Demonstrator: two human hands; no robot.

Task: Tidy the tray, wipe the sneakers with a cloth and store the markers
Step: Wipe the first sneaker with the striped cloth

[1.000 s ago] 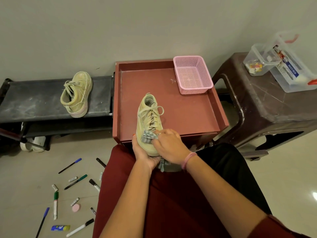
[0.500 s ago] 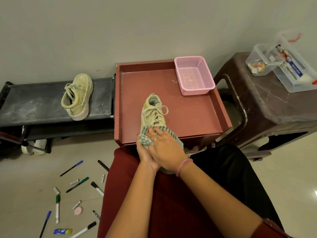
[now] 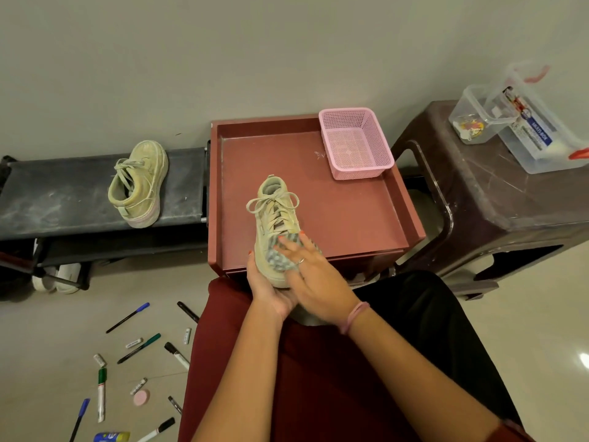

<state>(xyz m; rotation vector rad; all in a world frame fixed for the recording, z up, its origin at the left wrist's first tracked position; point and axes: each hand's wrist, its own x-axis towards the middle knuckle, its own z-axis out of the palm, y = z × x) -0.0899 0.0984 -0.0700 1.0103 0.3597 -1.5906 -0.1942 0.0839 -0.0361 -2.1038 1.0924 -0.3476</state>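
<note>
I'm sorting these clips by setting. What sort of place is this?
Probably a home entryway or room corner: a low shoe rack against a plain wall holds a sneaker, beside a plastic stool on a tiled floor.

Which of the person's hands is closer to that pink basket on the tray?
The right hand. It presses the cloth on the sneaker's toe, on the side towards the pink basket. The left hand cups the toe from the far side, lower down.
</note>
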